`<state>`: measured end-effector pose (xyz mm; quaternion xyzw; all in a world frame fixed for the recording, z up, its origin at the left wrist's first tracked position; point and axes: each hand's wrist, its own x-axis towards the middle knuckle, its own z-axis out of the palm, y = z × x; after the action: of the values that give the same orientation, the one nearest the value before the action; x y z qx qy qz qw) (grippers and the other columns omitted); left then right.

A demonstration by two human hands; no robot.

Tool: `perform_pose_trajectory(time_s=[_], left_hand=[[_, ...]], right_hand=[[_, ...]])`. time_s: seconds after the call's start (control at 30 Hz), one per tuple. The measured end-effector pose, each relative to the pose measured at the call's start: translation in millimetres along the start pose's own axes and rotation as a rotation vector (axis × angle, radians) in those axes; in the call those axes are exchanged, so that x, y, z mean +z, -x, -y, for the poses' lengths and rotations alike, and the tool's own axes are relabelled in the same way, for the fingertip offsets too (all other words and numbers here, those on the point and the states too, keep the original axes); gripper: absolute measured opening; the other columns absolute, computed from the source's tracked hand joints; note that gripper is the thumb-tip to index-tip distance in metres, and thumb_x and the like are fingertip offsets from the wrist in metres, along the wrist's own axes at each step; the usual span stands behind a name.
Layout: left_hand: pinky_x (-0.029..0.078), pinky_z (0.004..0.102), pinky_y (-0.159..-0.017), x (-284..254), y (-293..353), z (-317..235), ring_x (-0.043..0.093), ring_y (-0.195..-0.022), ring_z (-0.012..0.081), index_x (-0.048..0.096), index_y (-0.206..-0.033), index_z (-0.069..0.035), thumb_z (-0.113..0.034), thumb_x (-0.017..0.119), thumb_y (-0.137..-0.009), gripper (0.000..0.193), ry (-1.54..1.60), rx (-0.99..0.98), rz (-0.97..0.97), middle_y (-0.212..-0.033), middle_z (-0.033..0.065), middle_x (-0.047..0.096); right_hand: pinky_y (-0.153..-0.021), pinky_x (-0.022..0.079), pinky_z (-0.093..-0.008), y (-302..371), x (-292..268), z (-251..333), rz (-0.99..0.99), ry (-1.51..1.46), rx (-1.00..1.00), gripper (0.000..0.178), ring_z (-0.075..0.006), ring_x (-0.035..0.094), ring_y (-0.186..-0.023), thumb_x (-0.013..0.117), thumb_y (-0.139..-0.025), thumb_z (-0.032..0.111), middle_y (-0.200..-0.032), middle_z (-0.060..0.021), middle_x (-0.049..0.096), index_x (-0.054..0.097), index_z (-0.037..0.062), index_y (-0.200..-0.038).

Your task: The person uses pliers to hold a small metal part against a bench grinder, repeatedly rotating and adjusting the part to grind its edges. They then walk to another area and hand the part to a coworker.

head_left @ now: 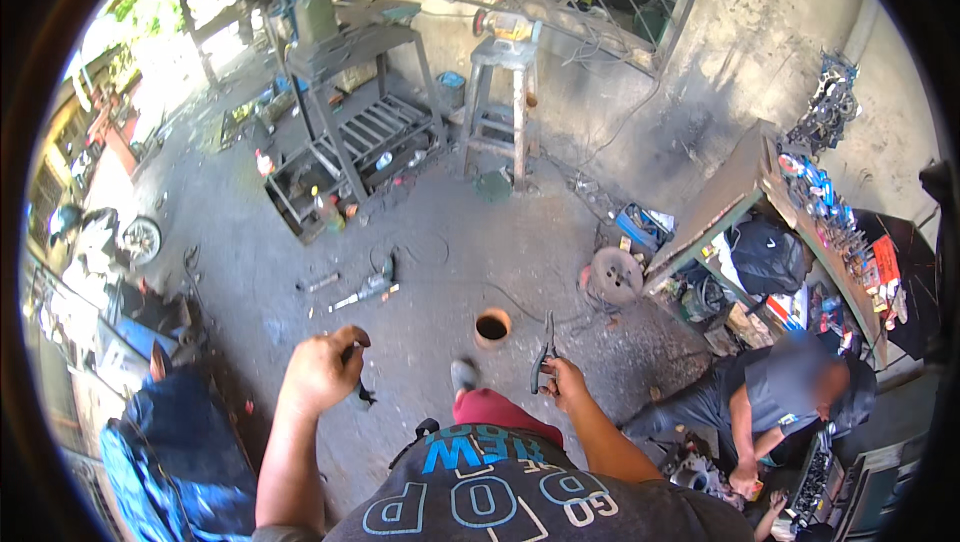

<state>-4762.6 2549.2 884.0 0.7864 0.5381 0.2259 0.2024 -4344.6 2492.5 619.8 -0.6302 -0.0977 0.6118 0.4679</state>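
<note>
My right hand (564, 383) grips long-nosed pliers (546, 354) by their dark handles, jaws pointing up and away from me. To the left, my left hand (326, 370) is raised with its fingers curled round something small and dark, too hidden to name. On the floor between and beyond my hands stands a short rust-brown cylinder (492, 328), its dark open mouth facing up. Farther off to the left lies a green and grey power tool (375, 285), with a short metal tube (320, 283) near it.
A metal work stand (350, 52) and a stool carrying a bench grinder (505, 47) stand ahead. A round disc (615, 275) and a cluttered shelf (740, 202) are at right. A person (760, 392) sits there with hands at work. Blue tarpaulin (170, 452) covers something at left. Cables trail across the floor.
</note>
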Motion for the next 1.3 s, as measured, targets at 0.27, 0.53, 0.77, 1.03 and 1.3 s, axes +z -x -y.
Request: perform_pose_trajectory(time_s=[0.27, 0.53, 0.77, 1.03, 1.3], left_hand=[[0.054, 0.044, -0.084, -48, -206, 83, 0.067, -0.095, 0.0363, 0.073, -0.098, -0.011, 0.004, 0.054, -0.073, 0.035, -0.07, -0.058, 0.187, -0.099, 0.0152, 0.07], [0.054, 0.0459, -0.083, -209, -558, 132, 0.066, -0.103, 0.0347, 0.072, -0.096, -0.007, -0.006, 0.067, -0.079, 0.018, -0.595, 0.491, -0.372, -0.103, 0.0139, 0.07], [0.054, 0.0464, -0.083, -203, -870, 69, 0.067, -0.102, 0.0357, 0.072, -0.098, -0.008, -0.013, 0.065, -0.083, 0.017, -0.765, 0.734, -0.543, -0.104, 0.0152, 0.07], [0.054, 0.0468, -0.083, -114, -1111, 89, 0.067, -0.1, 0.0369, 0.072, -0.1, -0.008, -0.021, 0.062, -0.089, 0.021, -1.165, 1.037, -0.577, -0.104, 0.0166, 0.069], [0.054, 0.0447, -0.086, 155, -1098, 170, 0.068, -0.094, 0.0393, 0.058, -0.136, -0.012, -0.021, 0.063, -0.083, 0.054, 0.02, 0.091, 0.182, -0.099, 0.0215, 0.071]], right_hand=[[-0.06, 0.051, -0.0378, -135, 143, 207, 0.155, 0.068, -0.114, 0.03, -0.0101, 0.039, -0.044, 0.062, -0.092, 0.031, -0.103, -0.0101, 0.066, 0.062, 0.0072, -0.11], [-0.069, 0.044, -0.037, -265, 272, 349, 0.204, -0.098, -0.186, 0.028, -0.0111, 0.039, -0.044, 0.058, -0.09, 0.027, -0.11, -0.0023, 0.067, 0.063, 0.0138, -0.114], [-0.07, 0.043, -0.0367, -342, 330, 415, 0.11, -0.151, -0.199, 0.025, -0.0125, 0.038, -0.044, 0.058, -0.091, 0.028, -0.115, -0.002, 0.067, 0.063, 0.014, -0.111], [-0.063, 0.049, -0.0387, -419, 305, 477, 0.037, -0.258, -0.187, 0.029, -0.0101, 0.042, -0.046, 0.061, -0.091, 0.026, -0.109, -0.004, 0.066, 0.061, 0.0106, -0.115], [-0.056, 0.05, -0.0307, -525, 248, 611, 0.092, -0.045, -0.27, 0.028, -0.0087, 0.043, -0.044, 0.063, -0.094, 0.02, -0.072, -0.0007, 0.06, 0.066, 0.0009, -0.114]])
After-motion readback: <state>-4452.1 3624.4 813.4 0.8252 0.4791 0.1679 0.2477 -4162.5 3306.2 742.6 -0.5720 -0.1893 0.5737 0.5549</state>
